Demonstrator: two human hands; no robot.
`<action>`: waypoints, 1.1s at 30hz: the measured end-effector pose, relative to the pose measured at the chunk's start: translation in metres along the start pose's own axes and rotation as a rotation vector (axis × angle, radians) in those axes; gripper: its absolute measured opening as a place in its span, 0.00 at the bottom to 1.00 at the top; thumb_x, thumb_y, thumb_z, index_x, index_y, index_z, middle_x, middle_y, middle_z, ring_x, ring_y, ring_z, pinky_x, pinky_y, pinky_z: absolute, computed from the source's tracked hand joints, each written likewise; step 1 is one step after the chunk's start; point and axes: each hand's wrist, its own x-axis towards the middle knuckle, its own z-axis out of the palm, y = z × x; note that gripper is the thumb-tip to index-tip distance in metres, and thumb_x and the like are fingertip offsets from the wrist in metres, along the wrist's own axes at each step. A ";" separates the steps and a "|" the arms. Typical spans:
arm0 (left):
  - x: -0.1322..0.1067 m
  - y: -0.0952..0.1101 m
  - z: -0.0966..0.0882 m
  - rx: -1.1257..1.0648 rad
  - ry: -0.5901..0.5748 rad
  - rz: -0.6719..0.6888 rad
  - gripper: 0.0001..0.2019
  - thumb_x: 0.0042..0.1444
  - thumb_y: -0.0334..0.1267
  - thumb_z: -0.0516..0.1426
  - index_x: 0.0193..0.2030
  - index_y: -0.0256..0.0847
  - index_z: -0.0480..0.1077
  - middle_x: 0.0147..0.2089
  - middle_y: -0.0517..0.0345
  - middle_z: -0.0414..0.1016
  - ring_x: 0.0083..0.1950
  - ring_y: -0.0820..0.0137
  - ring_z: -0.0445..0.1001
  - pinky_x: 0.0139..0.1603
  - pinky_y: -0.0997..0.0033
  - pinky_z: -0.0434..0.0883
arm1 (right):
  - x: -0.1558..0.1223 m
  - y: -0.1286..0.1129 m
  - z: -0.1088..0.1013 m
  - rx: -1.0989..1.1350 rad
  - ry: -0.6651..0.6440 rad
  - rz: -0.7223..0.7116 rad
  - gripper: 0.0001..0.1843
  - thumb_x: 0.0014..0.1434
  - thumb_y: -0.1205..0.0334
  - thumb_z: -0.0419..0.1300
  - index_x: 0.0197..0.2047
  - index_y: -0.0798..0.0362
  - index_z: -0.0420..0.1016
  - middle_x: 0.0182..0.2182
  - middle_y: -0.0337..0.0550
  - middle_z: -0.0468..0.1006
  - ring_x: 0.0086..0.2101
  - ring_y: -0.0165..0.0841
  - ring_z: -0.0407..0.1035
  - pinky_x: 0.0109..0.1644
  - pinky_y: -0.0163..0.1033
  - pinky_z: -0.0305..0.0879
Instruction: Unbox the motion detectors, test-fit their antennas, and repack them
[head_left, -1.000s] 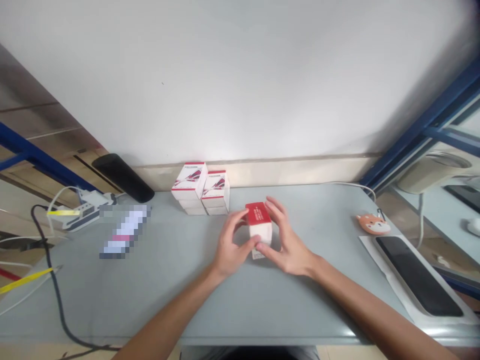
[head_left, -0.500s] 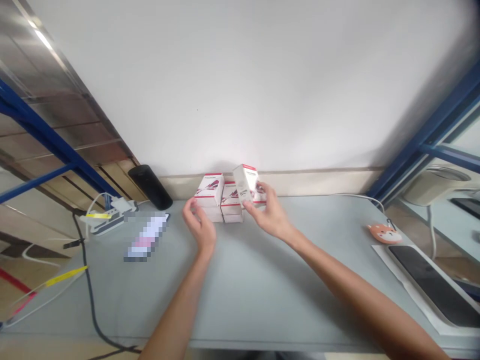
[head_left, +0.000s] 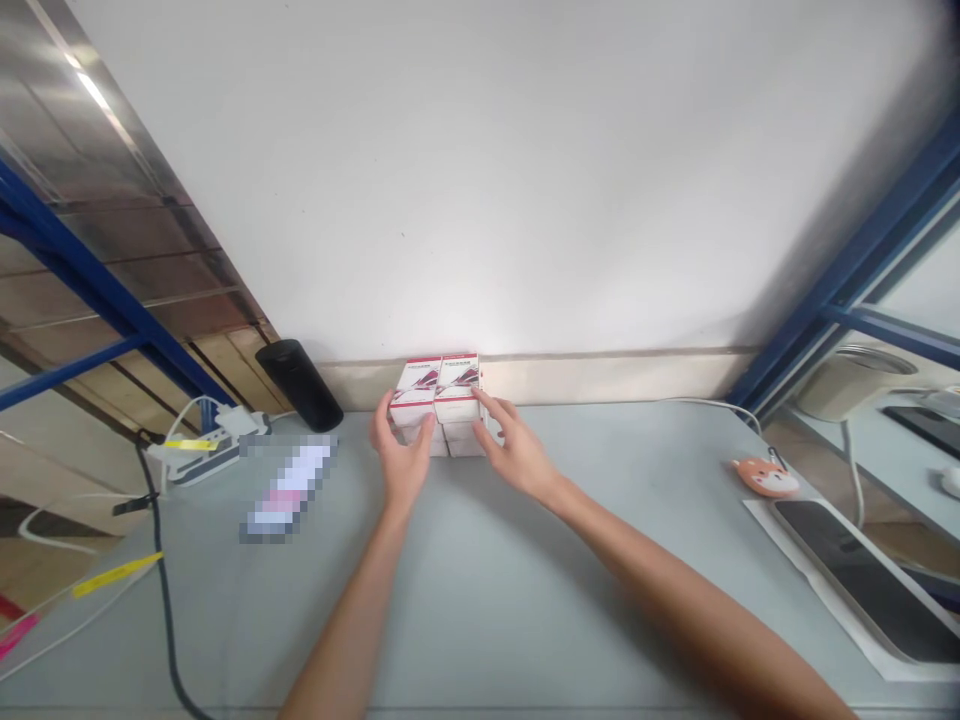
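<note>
Small white cardboard boxes with red edges and printed tops are stacked against the wall, two side by side on a lower layer. My left hand [head_left: 403, 462] grips the upper left box [head_left: 418, 382], its thumb on the front and fingers along the left side. Beside that, the upper right box [head_left: 459, 374] sits flush against its neighbour. My right hand [head_left: 519, 452] holds this one at its right side and front corner, fingers bent. Of the lower boxes [head_left: 463, 442] only the front faces show, partly behind my thumbs.
A black cylinder [head_left: 300, 386] leans at the back left, near a white power strip [head_left: 206, 455] with cables. A blurred phone [head_left: 289, 490] lies left of the boxes. On the right are an orange animal-face pouch [head_left: 765, 476] and a dark flat device [head_left: 862, 580] on white paper.
My right hand has lowered its tilted box and moved it left onto the stack, level with the upper left box. The left thumb has come round to the stack's front.
</note>
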 end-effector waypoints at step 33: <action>0.005 -0.012 0.013 0.078 -0.117 -0.091 0.33 0.64 0.59 0.60 0.70 0.45 0.63 0.70 0.46 0.71 0.73 0.49 0.68 0.77 0.42 0.62 | -0.277 0.102 -0.217 -0.960 0.622 0.570 0.31 0.68 0.42 0.52 0.67 0.50 0.72 0.61 0.61 0.75 0.60 0.69 0.70 0.65 0.76 0.62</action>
